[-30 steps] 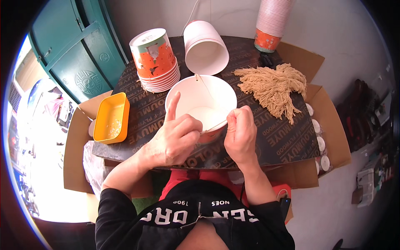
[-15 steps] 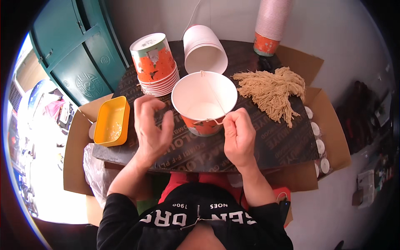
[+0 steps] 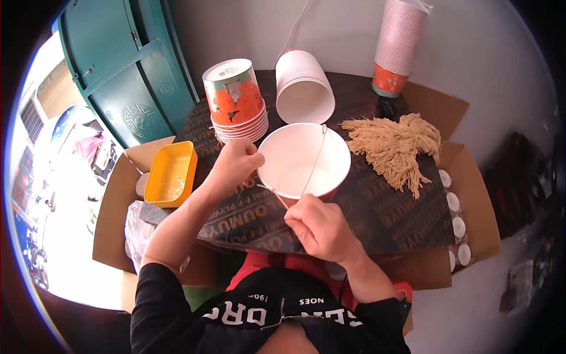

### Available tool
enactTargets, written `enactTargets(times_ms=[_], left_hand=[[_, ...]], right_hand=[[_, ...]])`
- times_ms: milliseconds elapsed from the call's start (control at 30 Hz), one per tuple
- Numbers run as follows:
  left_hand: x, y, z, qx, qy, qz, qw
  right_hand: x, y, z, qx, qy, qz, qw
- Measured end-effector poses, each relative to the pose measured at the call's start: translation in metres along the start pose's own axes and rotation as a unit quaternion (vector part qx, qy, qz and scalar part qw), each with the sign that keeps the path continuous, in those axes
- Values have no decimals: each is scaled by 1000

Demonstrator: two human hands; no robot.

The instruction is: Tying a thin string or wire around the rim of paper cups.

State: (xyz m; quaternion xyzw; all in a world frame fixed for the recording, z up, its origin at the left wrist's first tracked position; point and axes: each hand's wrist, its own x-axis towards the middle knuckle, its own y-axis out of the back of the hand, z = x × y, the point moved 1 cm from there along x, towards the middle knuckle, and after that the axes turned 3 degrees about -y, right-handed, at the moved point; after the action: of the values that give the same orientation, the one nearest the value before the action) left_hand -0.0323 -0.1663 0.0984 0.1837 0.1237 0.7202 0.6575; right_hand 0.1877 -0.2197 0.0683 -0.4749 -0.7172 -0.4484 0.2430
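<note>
Two bare hands work at the centre of the frame over a dark counter (image 3: 377, 218). Nearest, the right hand (image 3: 321, 227) has its fingers pinched shut on a thin tan string (image 3: 312, 168) that crosses the open white paper bucket (image 3: 303, 159). Just left, the left hand (image 3: 233, 165) closes its fingers at the bucket's rim. Farther up sit a yellow tray (image 3: 171, 174), a stack of orange buckets (image 3: 236, 100) and a bundle of strings (image 3: 392, 144).
</note>
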Motion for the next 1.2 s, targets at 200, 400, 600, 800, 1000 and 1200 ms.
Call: enactTargets(times_ms=[200, 400, 600, 800, 1000, 1200], left_hand=[[5, 59, 21, 198, -74, 43, 976], [8, 148, 81, 555, -132, 205, 795], [82, 164, 73, 777, -211, 308, 506], [165, 110, 46, 828, -292, 304, 369], [169, 23, 41, 786, -355, 229, 451], [157, 3, 4, 782, -373, 190, 463]], right_hand=[[-6, 16, -4, -21, 50, 24, 998], [-33, 50, 27, -61, -64, 137, 987], [-57, 49, 49, -7, -181, 121, 976], [-56, 39, 50, -23, -130, 106, 986], [-63, 39, 52, -37, -131, 89, 987], [-63, 37, 51, -28, -122, 86, 988]])
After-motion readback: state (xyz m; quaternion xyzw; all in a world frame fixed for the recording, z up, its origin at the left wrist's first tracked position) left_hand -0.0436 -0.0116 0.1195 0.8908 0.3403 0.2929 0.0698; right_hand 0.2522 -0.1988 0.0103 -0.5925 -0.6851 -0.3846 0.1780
